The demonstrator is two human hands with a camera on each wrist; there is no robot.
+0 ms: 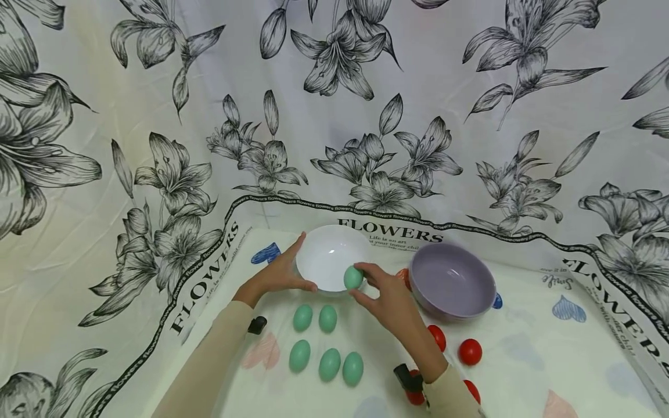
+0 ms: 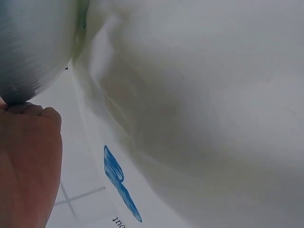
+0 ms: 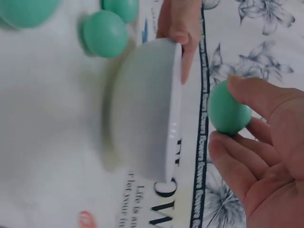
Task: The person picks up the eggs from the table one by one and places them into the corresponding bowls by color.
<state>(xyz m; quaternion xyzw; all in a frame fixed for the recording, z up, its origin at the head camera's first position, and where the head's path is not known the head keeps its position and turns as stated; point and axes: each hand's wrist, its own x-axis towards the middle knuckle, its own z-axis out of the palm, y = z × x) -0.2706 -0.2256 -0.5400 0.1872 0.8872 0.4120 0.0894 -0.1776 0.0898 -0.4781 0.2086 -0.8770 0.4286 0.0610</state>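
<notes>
A white bowl (image 1: 326, 255) stands near the back of the table, and my left hand (image 1: 279, 273) holds it by its left side, thumb at the near rim. The left wrist view has only the bowl's outer wall (image 2: 38, 42) and part of that hand (image 2: 31, 161). Between thumb and fingers, my right hand (image 1: 389, 299) pinches a green egg (image 1: 353, 278) at the bowl's near right rim. From the right wrist, this egg (image 3: 228, 109) appears above the rim level, apart from the bowl (image 3: 142, 109). Several more green eggs (image 1: 329, 364) lie in front of the bowl.
To the right is a purple bowl (image 1: 452, 281). Several red balls, perhaps tomatoes (image 1: 470, 352), lie in front of it, some partly behind my right forearm. A flower-printed cloth (image 1: 366, 145) covers the table and rises behind it.
</notes>
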